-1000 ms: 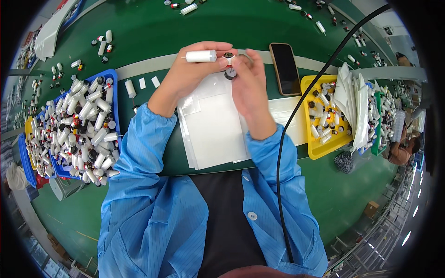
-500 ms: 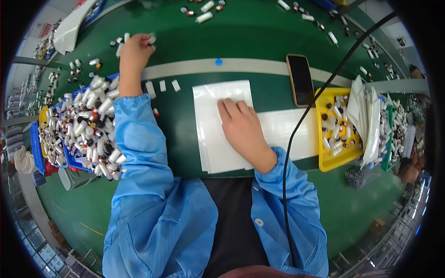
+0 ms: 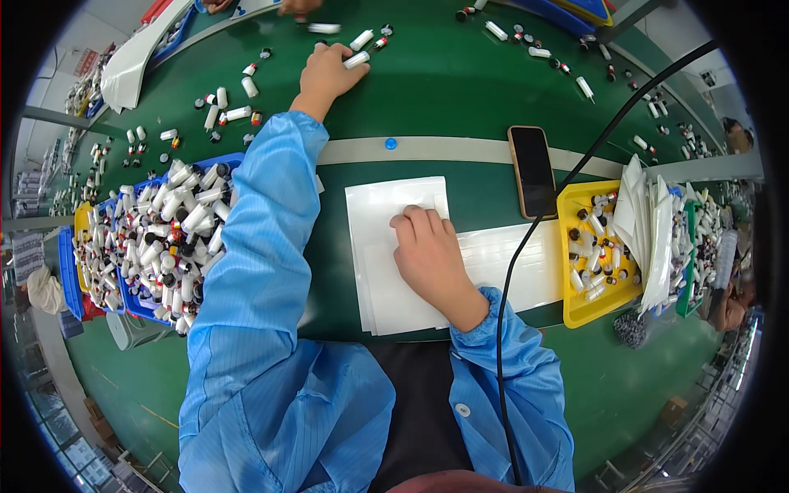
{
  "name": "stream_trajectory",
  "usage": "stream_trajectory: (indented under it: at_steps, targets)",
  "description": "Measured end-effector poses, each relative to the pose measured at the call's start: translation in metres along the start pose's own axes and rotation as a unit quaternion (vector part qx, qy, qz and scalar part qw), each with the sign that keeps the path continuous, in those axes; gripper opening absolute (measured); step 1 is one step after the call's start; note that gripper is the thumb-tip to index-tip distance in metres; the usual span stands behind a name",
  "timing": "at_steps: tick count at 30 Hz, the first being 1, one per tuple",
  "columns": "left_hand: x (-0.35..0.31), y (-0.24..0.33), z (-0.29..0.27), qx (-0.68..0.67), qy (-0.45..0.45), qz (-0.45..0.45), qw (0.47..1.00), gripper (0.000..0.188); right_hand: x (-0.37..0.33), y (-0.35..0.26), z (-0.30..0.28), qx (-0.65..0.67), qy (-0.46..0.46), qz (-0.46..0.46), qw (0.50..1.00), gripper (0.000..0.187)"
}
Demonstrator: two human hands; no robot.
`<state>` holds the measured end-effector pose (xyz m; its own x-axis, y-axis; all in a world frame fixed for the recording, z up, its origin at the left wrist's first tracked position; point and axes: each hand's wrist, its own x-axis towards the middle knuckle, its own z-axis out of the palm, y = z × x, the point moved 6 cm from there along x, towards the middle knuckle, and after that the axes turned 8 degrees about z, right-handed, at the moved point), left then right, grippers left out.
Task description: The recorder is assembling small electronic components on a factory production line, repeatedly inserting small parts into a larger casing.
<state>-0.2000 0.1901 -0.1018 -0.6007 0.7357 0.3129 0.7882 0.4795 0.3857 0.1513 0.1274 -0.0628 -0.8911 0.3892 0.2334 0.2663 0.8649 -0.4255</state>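
Observation:
My left hand (image 3: 325, 78) reaches to the far part of the green bench. Its thumb and fingers close around a small white cylinder (image 3: 357, 60) lying there. My right hand (image 3: 429, 256) rests on a stack of white sheets (image 3: 366, 292), with its fingers bent and slightly apart, holding nothing. Nearby on the bench are another white cylinder (image 3: 362, 39) and a small red-and-black piece (image 3: 380, 43). Several more white cylinders, one a lying cylinder (image 3: 238, 113), are grouped left of my left hand.
A heaped blue bin (image 3: 136, 306) of white cylinders stands at the left. A yellow tray (image 3: 579, 316), a phone (image 3: 532, 168) and a black cable (image 3: 522, 238) are at the right. At the top edge, another person's hand (image 3: 301, 6) is near a white cylinder.
My left hand has moved right from the group at the left, where it held a small piece, to the white cylinder. My right hand stays on the sheets. The view has tilted slightly.

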Motion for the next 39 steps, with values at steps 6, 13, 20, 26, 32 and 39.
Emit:
stream_trajectory:
  at_steps: [6,13,20,26,32,39]
  targets:
    - [-0.024,0.021,-0.031,-0.213,0.085,-0.040,0.973,0.046,-0.012,-0.009,-0.002,-0.083,0.002,-0.044,0.996,0.051]
    - [-0.101,0.092,-0.047,-0.702,0.083,-0.186,0.683,0.043,-0.007,-0.004,0.003,-0.052,0.011,-0.013,0.999,0.034]
    - [-0.159,0.112,0.006,-0.792,-0.036,-0.211,0.572,0.047,-0.005,0.007,0.002,0.048,0.010,-0.051,0.998,0.016]
    - [-0.163,0.127,-0.001,-0.714,-0.058,-0.093,0.692,0.054,-0.007,0.012,-0.008,0.096,0.037,-0.074,0.992,0.016]
    - [-0.164,0.126,0.003,-0.705,-0.065,-0.095,0.700,0.053,-0.011,0.004,-0.005,0.056,0.033,-0.134,0.989,0.015]
    - [-0.165,0.127,0.002,-0.698,-0.061,-0.096,0.707,0.053,-0.007,0.018,-0.008,0.196,0.022,-0.046,0.979,0.019]
